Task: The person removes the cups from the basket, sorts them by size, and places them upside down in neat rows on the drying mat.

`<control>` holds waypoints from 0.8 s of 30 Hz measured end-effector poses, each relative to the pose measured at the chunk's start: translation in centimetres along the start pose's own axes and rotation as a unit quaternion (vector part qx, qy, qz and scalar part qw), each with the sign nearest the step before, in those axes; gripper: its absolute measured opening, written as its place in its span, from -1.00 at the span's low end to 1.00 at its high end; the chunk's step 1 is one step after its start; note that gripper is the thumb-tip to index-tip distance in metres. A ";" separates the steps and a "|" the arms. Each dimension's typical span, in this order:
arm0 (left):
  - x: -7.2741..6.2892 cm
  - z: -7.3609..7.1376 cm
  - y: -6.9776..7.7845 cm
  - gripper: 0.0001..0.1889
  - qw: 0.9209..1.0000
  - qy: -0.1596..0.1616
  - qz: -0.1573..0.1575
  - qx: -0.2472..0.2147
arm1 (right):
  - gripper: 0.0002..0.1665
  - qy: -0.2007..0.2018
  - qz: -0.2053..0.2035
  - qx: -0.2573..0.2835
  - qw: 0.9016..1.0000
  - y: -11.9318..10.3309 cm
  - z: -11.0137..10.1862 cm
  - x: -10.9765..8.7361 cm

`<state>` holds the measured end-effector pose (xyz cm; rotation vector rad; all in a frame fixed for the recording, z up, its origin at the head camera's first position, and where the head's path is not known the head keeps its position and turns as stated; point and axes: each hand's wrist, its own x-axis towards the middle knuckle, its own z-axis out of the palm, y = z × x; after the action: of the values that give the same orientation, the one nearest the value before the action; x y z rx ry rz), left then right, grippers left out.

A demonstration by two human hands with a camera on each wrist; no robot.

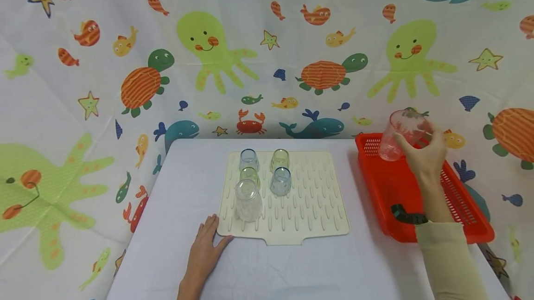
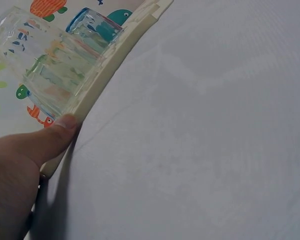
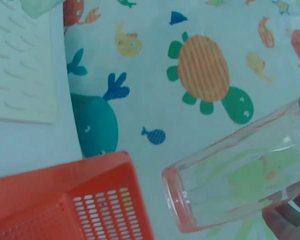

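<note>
My right hand (image 1: pixel 426 154) grips a tall, pink-tinted clear glass (image 1: pixel 390 144), tilted above the far end of the red basket (image 1: pixel 372 193). In the right wrist view the glass's thick base (image 3: pixel 180 202) points toward the basket, while the fingers (image 3: pixel 290 220) show only at the edge. At the front left corner of a cream draining board (image 1: pixel 313 198), my left hand (image 1: pixel 202 251) rests with fingers extended along its side. Its thumb (image 2: pixel 65 122) touches the board's rim. Near that hand a tall clear glass (image 1: pixel 249 207) stands on the board.
Behind the tall glass are two blue-tinted tumblers (image 1: pixel 281 183) and two green-tinted tumblers (image 1: pixel 279 161), all on the board's left half. A white cloth covers the table (image 1: pixel 187 175). A curtain printed with sea animals (image 1: pixel 258 26) hangs right behind the table and basket.
</note>
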<state>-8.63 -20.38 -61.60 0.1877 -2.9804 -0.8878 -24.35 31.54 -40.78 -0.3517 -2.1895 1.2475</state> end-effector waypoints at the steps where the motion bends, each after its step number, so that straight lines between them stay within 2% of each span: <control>1: 0.0 0.0 0.0 -0.09 1.000 -0.001 0.000 0.000 | -0.19 -0.001 -0.009 0.004 1.000 -0.2 0.1 -0.2; 7: 0.0 0.0 0.0 -0.09 1.000 0.000 0.002 0.001 | -0.25 -0.016 -0.055 0.025 0.998 -1.3 0.3 -1.3; 14: -0.1 0.0 0.1 -0.11 1.000 0.017 0.013 -0.001 | -0.13 -0.055 -0.021 0.011 0.998 -2.4 0.7 -2.9; 24: -0.1 -0.3 0.3 -0.10 1.000 -0.008 -0.008 -0.003 | -0.10 -0.096 -0.073 0.007 0.993 -3.8 1.6 -5.6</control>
<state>-8.53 -20.27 -61.18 0.2050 -2.9953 -0.9038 -20.64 25.70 -40.18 -0.0656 -2.3189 1.2600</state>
